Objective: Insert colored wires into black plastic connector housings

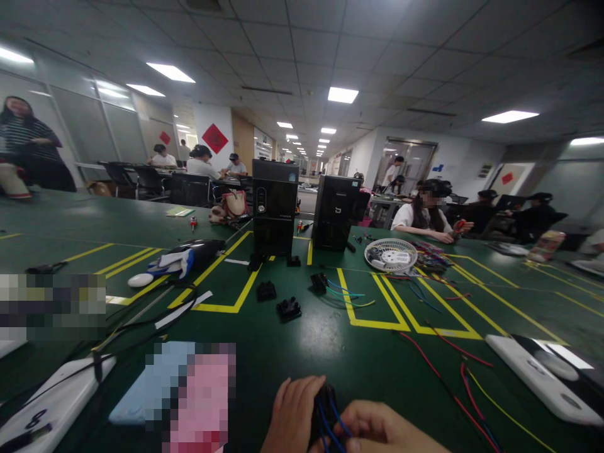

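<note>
At the bottom centre, my left hand point(291, 412) is closed round a small black plastic block point(323, 396), part of which its fingers hide. Blue wires point(333, 418) run from the block towards me. From the right, my right hand point(384, 428) pinches a blue wire close to the block; its fingertips are partly covered. Farther up the table lie similar black blocks: one point(289, 309) with raised parts, another point(267, 290) to its left, and a third point(319, 283) with blue, green and yellow wires coming out.
Two black computer towers point(275, 207) stand ahead. A white basket point(391, 254) holds small parts. Red wires point(443, 380) lie at the right, beside a white device point(538, 377). Pink point(201, 393) and light blue point(155, 384) blurred items lie left. A co-worker point(427, 214) sits across the table.
</note>
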Action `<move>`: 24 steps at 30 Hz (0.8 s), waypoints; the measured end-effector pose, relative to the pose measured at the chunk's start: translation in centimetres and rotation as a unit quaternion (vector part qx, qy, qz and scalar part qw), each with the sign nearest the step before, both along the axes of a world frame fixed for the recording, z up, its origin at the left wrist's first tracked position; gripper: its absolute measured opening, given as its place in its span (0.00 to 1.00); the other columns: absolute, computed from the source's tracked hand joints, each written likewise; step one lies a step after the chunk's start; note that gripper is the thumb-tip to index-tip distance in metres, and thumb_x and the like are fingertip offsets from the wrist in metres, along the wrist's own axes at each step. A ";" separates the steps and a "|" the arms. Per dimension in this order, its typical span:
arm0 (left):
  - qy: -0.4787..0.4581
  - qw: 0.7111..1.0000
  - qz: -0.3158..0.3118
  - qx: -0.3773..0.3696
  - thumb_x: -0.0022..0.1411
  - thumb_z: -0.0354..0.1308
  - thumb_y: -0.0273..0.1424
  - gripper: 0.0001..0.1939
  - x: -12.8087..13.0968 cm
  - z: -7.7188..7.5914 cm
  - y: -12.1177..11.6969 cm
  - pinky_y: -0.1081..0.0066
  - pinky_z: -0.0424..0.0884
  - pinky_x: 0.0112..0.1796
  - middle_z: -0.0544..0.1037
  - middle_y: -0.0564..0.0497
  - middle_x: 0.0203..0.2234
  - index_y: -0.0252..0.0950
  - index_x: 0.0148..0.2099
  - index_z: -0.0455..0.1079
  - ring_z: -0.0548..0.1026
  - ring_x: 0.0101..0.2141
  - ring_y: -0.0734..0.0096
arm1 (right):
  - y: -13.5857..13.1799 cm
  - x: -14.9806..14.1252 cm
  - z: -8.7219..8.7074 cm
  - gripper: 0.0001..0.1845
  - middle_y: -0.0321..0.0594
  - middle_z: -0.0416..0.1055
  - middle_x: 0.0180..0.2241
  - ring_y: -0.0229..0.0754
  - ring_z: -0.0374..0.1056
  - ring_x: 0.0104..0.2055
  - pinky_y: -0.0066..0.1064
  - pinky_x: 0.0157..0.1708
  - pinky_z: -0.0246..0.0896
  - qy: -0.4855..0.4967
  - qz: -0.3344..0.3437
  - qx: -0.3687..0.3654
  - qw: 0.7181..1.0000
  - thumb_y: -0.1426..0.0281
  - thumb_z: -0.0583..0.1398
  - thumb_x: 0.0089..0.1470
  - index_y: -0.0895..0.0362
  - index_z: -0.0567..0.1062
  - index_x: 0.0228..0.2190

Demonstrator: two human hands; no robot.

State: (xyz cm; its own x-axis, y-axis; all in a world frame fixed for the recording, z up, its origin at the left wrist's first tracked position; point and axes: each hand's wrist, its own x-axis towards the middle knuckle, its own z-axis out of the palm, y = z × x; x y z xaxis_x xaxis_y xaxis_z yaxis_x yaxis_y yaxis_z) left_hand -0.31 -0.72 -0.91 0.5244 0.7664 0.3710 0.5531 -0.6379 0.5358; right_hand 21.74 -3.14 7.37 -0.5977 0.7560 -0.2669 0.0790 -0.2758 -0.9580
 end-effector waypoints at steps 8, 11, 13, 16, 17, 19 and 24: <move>-0.048 0.998 0.026 0.034 0.51 0.52 0.29 0.37 0.8 -1.7 -0.2 0.47 0.61 0.54 0.71 0.42 0.53 0.39 0.64 0.51 0.70 0.52 0.52 | 0.1 -1.6 -3.0 0.27 0.33 0.67 0.28 0.30 0.57 0.25 0.23 0.24 0.46 0.059 -0.025 -0.022 0.998 0.49 0.67 0.44 0.57 0.69 0.36; -0.026 0.999 0.029 0.016 0.51 0.52 0.26 0.37 0.5 -0.5 -0.8 0.48 0.58 0.56 0.70 0.44 0.55 0.40 0.64 0.50 0.68 0.54 0.54 | -0.2 -1.4 -2.3 0.24 0.29 0.63 0.25 0.28 0.52 0.22 0.22 0.22 0.44 0.048 -0.022 -0.026 0.998 0.51 0.65 0.48 0.57 0.68 0.36; -0.005 1.000 0.019 0.002 0.50 0.53 0.24 0.38 0.2 0.5 -1.1 0.49 0.58 0.57 0.70 0.45 0.55 0.40 0.64 0.49 0.68 0.54 0.55 | -0.2 -1.2 -1.9 0.24 0.28 0.62 0.23 0.28 0.51 0.20 0.22 0.21 0.43 0.030 -0.025 -0.038 0.998 0.52 0.66 0.47 0.58 0.69 0.36; -0.008 1.000 0.011 0.010 0.51 0.55 0.25 0.38 0.0 1.3 -1.2 0.49 0.60 0.56 0.71 0.46 0.53 0.41 0.64 0.49 0.70 0.52 0.56 | 0.0 -1.0 -1.7 0.25 0.28 0.62 0.23 0.28 0.51 0.20 0.23 0.20 0.42 -0.001 -0.036 -0.053 0.998 0.52 0.67 0.44 0.58 0.69 0.33; -0.011 1.000 0.010 0.010 0.52 0.56 0.26 0.38 0.0 1.3 -1.2 0.49 0.61 0.56 0.72 0.47 0.52 0.42 0.64 0.49 0.71 0.52 0.56 | 0.1 -0.9 -1.7 0.26 0.28 0.61 0.22 0.28 0.51 0.20 0.23 0.20 0.42 -0.011 -0.035 -0.051 0.998 0.50 0.67 0.44 0.59 0.69 0.32; -0.021 1.000 0.016 0.004 0.52 0.58 0.29 0.37 0.1 1.1 -1.2 0.48 0.61 0.55 0.73 0.48 0.51 0.43 0.63 0.50 0.72 0.51 0.56 | 0.2 -0.8 -1.9 0.27 0.29 0.61 0.22 0.28 0.50 0.21 0.24 0.21 0.41 -0.020 -0.033 -0.041 0.998 0.48 0.65 0.45 0.59 0.68 0.29; -0.033 0.999 0.040 -0.004 0.51 0.60 0.33 0.34 0.4 0.7 -1.4 0.45 0.60 0.54 0.73 0.47 0.48 0.44 0.59 0.55 0.71 0.50 0.53 | 0.1 -0.6 -2.7 0.28 0.30 0.61 0.22 0.29 0.50 0.22 0.24 0.22 0.40 -0.022 -0.030 -0.051 0.998 0.46 0.66 0.43 0.59 0.69 0.27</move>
